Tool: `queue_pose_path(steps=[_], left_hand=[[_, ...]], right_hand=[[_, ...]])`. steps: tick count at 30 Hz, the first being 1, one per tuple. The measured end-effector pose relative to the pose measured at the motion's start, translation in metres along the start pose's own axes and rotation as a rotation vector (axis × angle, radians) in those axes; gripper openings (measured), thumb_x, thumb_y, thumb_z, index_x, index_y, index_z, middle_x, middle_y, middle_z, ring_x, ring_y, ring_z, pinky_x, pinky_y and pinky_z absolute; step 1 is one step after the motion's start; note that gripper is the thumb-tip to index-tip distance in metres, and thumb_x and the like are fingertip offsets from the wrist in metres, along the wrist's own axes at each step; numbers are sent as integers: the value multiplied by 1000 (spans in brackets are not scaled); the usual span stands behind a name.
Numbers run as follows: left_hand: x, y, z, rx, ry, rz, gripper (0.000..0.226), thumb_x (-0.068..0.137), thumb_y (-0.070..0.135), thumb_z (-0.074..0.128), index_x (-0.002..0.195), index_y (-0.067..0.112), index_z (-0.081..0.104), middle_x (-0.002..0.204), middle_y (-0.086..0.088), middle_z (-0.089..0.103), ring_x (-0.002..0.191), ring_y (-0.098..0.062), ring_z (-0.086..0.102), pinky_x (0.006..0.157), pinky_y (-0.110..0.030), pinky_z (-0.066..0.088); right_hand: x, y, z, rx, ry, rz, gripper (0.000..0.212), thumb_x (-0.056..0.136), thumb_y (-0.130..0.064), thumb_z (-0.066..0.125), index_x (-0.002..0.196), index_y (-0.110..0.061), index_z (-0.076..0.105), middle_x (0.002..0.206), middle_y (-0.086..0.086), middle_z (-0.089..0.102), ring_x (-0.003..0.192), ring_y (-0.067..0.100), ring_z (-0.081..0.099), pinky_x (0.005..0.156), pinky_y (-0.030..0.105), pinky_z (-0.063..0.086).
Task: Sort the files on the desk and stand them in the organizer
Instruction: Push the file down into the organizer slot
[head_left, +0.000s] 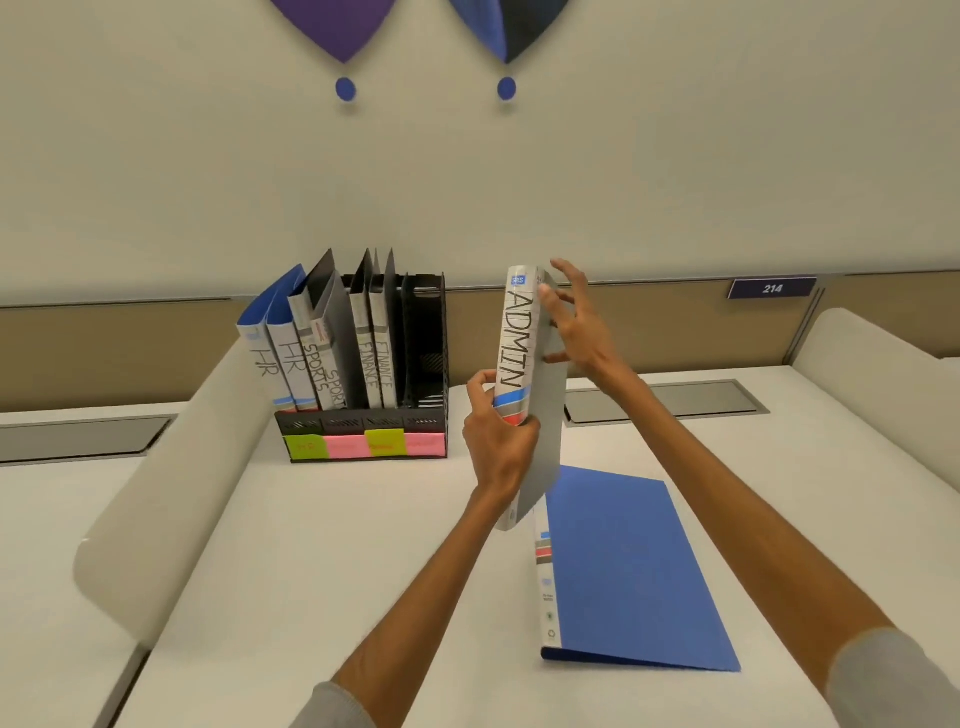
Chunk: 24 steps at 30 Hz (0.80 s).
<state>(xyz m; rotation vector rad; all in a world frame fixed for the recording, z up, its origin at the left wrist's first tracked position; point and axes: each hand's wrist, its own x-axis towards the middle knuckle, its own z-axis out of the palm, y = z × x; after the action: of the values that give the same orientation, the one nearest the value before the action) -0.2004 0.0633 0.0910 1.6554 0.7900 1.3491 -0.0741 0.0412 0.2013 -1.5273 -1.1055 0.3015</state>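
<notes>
The grey ADMIN file (517, 338) is held upright, clear of the worktop (337, 545), to the right of the black organizer (441, 338). The left hand (498, 441) grips its lower spine, fingers curled round it. The right hand (576, 322) is spread, its fingers near straight, and only steadies the upper cover. The organizer's left slots hold HR, SPORTS and FINANCE files, and the rightmost slot appears free. Risks: the one-handed low grip lets the file tip or its cover swing open. The leaning SPORTS files may crowd neighbouring slots. A misread of the sticky labels (363, 444), illegible here, would misfile it. The blue file (634, 571) lies flat nearby, unsorted.
</notes>
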Motion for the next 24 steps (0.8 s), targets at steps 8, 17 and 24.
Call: queue_pose_path(steps=[8, 17, 24], left_hand=[[31, -6, -43, 72, 150, 115, 68, 73, 4, 78, 126, 20, 38, 121, -6, 63, 102, -14, 64, 77, -7, 51], [67, -31, -82, 213, 279, 146, 75, 68, 1, 79, 125, 26, 37, 110, 3, 66, 86, 1, 54, 75, -30, 60], [90, -35, -81, 205, 323, 165, 75, 65, 0, 81, 121, 22, 37, 101, 7, 57, 83, 0, 52, 68, -28, 59]], right_hand=[[36, -77, 57, -228, -51, -160, 54, 89, -50, 62, 138, -37, 42, 138, 15, 45, 120, 30, 51, 62, 46, 62], [58, -104, 118, -244, -28, -194, 17, 88, -31, 57, 102, -24, 63, 108, 0, 61, 94, 26, 64, 68, 46, 61], [78, -117, 142, -331, -76, -238, 8, 90, -30, 53, 92, -28, 60, 117, 2, 64, 103, 23, 62, 92, 48, 51]])
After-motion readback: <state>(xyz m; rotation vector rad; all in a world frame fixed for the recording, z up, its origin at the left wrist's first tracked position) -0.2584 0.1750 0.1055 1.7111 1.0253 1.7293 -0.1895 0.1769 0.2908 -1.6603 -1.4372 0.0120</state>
